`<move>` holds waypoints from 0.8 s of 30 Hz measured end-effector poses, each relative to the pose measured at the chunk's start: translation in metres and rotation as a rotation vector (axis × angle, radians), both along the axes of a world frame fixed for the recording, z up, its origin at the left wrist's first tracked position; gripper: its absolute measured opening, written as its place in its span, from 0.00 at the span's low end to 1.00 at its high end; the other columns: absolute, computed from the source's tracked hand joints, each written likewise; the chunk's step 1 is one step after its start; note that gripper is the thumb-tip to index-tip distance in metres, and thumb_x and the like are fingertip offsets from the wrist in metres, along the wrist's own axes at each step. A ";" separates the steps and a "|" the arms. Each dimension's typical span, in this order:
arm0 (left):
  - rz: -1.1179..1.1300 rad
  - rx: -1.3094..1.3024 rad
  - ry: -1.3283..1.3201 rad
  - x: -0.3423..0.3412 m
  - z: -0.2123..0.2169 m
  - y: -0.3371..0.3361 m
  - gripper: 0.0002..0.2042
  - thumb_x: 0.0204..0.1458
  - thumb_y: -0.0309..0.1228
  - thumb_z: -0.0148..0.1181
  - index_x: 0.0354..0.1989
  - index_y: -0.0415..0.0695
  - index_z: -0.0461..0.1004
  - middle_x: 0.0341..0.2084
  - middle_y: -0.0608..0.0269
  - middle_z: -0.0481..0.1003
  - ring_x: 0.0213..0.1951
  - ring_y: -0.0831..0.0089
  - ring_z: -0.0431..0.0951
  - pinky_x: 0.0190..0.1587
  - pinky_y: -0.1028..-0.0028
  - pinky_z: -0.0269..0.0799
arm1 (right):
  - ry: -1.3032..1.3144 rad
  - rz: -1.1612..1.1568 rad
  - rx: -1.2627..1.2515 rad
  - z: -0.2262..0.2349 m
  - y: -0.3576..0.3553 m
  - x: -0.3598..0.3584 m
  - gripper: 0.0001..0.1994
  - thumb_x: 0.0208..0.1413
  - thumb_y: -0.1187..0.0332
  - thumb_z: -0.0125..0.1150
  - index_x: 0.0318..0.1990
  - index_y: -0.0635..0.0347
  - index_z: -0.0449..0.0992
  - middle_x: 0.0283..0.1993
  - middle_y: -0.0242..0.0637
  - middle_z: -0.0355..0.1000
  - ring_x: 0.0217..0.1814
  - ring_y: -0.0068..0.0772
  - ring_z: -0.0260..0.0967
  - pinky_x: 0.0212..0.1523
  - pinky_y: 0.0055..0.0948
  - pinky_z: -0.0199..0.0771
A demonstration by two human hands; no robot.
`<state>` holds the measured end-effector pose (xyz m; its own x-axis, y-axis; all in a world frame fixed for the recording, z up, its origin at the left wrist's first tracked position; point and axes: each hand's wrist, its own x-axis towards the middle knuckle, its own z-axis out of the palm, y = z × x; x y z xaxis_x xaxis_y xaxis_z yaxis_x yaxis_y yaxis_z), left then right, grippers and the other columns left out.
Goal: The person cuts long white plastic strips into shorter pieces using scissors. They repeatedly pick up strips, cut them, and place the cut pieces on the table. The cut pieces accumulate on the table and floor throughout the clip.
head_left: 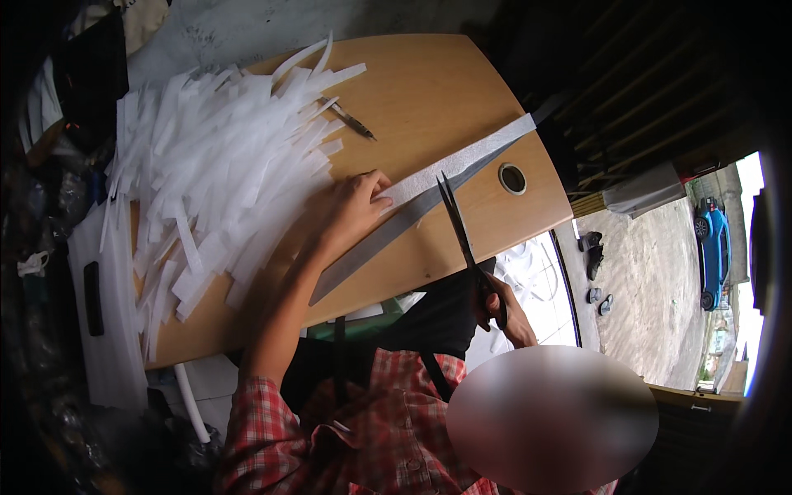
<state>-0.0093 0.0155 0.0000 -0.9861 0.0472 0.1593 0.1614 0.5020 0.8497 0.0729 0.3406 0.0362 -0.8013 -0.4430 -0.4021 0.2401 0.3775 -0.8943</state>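
My left hand (360,200) rests on the table, its fingers curled on the near end of a white foam-like strip (462,161). This strip runs diagonally toward the table's far right edge. Beside it lies a grey strip (363,252), partly under the white one. My right hand (509,312), just off the table's near edge, grips black scissors (462,235) by the handles. Their blades are slightly apart and point up over the grey strip, with the tips near the white one. To the left of my left hand spreads a large heap of loose white strips (214,148).
A pen (351,120) lies on the wooden table (412,74), right of the heap. A round cable hole (512,178) is near the right edge. White sheeting (115,330) with a dark flat object (93,297) hangs over the left side. Shoes (594,256) and a blue car (712,252) are outside.
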 end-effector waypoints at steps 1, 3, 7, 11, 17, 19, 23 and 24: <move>-0.014 0.025 -0.017 -0.001 -0.004 -0.003 0.10 0.52 0.28 0.66 0.39 0.35 0.75 0.27 0.55 0.79 0.31 0.63 0.79 0.38 0.66 0.72 | -0.018 0.004 0.028 0.002 0.000 0.004 0.51 0.35 0.16 0.52 0.40 0.65 0.70 0.22 0.29 0.64 0.20 0.19 0.64 0.20 0.22 0.62; -0.006 0.102 -0.034 -0.001 -0.010 -0.006 0.10 0.53 0.29 0.66 0.37 0.35 0.76 0.25 0.58 0.78 0.29 0.71 0.77 0.35 0.71 0.71 | -0.047 0.072 0.074 0.007 0.000 0.010 0.49 0.35 0.17 0.52 0.37 0.64 0.69 0.21 0.30 0.64 0.19 0.20 0.64 0.19 0.22 0.62; 0.054 0.165 -0.047 -0.001 -0.009 -0.009 0.10 0.55 0.30 0.66 0.34 0.35 0.78 0.23 0.60 0.78 0.27 0.79 0.74 0.33 0.74 0.69 | -0.073 0.160 0.090 0.007 -0.001 0.014 0.46 0.37 0.18 0.53 0.33 0.63 0.67 0.19 0.29 0.62 0.18 0.21 0.65 0.19 0.23 0.64; 0.033 0.115 -0.158 -0.005 0.003 -0.010 0.09 0.55 0.31 0.65 0.33 0.35 0.79 0.21 0.61 0.77 0.27 0.80 0.73 0.32 0.74 0.68 | -0.041 0.183 0.071 -0.002 -0.005 0.003 0.46 0.38 0.18 0.53 0.32 0.63 0.66 0.19 0.30 0.62 0.19 0.22 0.67 0.19 0.24 0.65; 0.014 0.110 -0.074 -0.003 -0.002 -0.008 0.08 0.55 0.31 0.64 0.32 0.37 0.80 0.22 0.53 0.79 0.25 0.71 0.77 0.31 0.69 0.69 | -0.037 0.179 0.074 -0.002 -0.024 -0.013 0.47 0.35 0.16 0.51 0.31 0.62 0.66 0.17 0.28 0.62 0.18 0.20 0.64 0.17 0.21 0.62; 0.007 0.061 -0.109 -0.004 -0.002 -0.008 0.08 0.54 0.30 0.64 0.32 0.37 0.81 0.23 0.51 0.79 0.25 0.68 0.78 0.32 0.68 0.69 | -0.042 0.165 0.068 -0.001 -0.028 -0.016 0.46 0.36 0.17 0.53 0.30 0.62 0.67 0.17 0.28 0.62 0.17 0.19 0.63 0.17 0.21 0.61; -0.001 0.013 -0.096 -0.005 0.000 -0.008 0.07 0.54 0.30 0.64 0.32 0.37 0.81 0.24 0.51 0.80 0.26 0.65 0.79 0.32 0.68 0.70 | -0.002 0.143 0.091 -0.007 -0.025 -0.020 0.43 0.43 0.26 0.59 0.37 0.67 0.72 0.15 0.29 0.63 0.15 0.20 0.65 0.16 0.22 0.62; 0.002 0.021 -0.088 -0.005 -0.002 -0.007 0.08 0.54 0.30 0.64 0.31 0.37 0.80 0.24 0.51 0.80 0.26 0.66 0.79 0.32 0.68 0.70 | 0.023 0.141 0.105 -0.009 -0.024 -0.020 0.42 0.45 0.29 0.62 0.41 0.70 0.74 0.15 0.29 0.64 0.14 0.21 0.66 0.16 0.23 0.63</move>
<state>-0.0143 0.0080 -0.0019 -0.9964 0.0430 0.0728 0.0845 0.4838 0.8711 0.0527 0.3168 0.0270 -0.7433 -0.5084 -0.4348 0.1583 0.4978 -0.8527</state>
